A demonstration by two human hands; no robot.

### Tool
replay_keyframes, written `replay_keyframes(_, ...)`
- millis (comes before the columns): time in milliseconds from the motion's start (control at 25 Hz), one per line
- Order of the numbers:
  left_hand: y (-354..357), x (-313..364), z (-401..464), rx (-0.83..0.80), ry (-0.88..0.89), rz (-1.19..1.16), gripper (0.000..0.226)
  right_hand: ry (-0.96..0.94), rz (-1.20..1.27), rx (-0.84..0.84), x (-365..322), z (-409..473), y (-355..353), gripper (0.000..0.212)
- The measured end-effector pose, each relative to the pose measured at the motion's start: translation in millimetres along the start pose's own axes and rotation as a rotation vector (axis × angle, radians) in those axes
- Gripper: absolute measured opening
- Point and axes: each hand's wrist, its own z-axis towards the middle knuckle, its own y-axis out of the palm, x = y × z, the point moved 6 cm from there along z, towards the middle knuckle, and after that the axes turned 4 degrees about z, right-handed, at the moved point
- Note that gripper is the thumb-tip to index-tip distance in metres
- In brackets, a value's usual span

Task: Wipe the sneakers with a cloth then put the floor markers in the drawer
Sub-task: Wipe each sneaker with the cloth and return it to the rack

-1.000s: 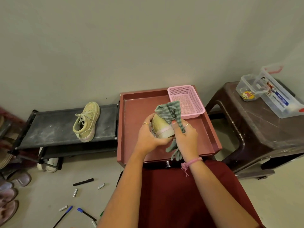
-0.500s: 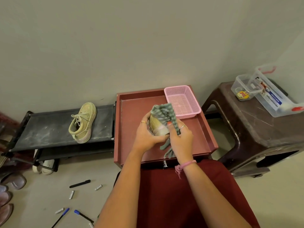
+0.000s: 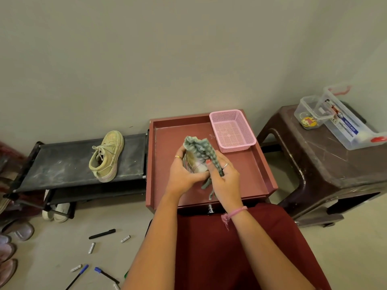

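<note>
Left hand (image 3: 184,174) grips sneaker (image 3: 195,162); right hand (image 3: 225,181) presses cloth (image 3: 201,148) over it.

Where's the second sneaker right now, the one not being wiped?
In the head view, the second sneaker lies on its side on the black shoe rack's top shelf, left of the red cabinet.

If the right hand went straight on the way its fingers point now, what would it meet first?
The right hand points up-left, so it would likely meet the cloth it holds over the sneaker, then the left hand. Depth is unclear.
</note>
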Motion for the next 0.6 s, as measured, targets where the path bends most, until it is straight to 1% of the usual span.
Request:
replay_keyframes(80, -7, -3, -3, -0.014, -0.006, 0.022, 0.09, 0.252, 0.282, 0.049, 13, 6, 2, 0.019)
replay_keyframes(120, -11, -6, -4, -0.022, -0.007, 0.024, 0.092, 0.362, 0.374, 0.084, 20, 7, 4, 0.018)
replay_keyframes(160, -15, -9, -6, -0.027, -0.007, 0.034, 0.093, 0.399, 0.404, 0.091, 21, 6, 6, 0.017)
replay_keyframes(200, -19, -9, -7, -0.031, 0.0, 0.048, 0.093, 0.378, 0.353, 0.067, 19, 3, 8, 0.016)
replay_keyframes(240, -23, -11, -8, -0.031, -0.002, 0.064, 0.092, 0.289, 0.244, -0.003, 12, -2, 12, 0.019)
replay_keyframes(320, -33, -15, -10, -0.025, -0.007, 0.09, 0.083, -0.044, -0.107, -0.209, -4, -17, 27, 0.032)
replay_keyframes(360, -35, -17, -11, -0.025, -0.007, 0.088, 0.074, -0.171, -0.218, -0.267, -8, -21, 35, 0.037)
replay_keyframes(400, -38, -17, -12, -0.015, -0.006, 0.088, 0.065, -0.223, -0.246, -0.275, -12, -21, 39, 0.039)
replay_keyframes(440, -40, -16, -13, 0.011, -0.001, 0.098, 0.061, -0.197, -0.213, -0.232, -13, -16, 41, 0.039)
replay_keyframes(480, -42, -16, -14, 0.038, -0.004, 0.104, 0.064, -0.144, -0.153, -0.185, -14, -10, 42, 0.037)
replay_keyframes(520, -45, -16, -15, 0.048, -0.015, 0.088, 0.072, -0.07, -0.103, -0.137, -12, -4, 44, 0.034)
replay_keyframes(600, -50, -19, -16, 0.04, -0.036, 0.079, 0.087, 0.079, -0.047, -0.096, -10, 7, 49, 0.02)
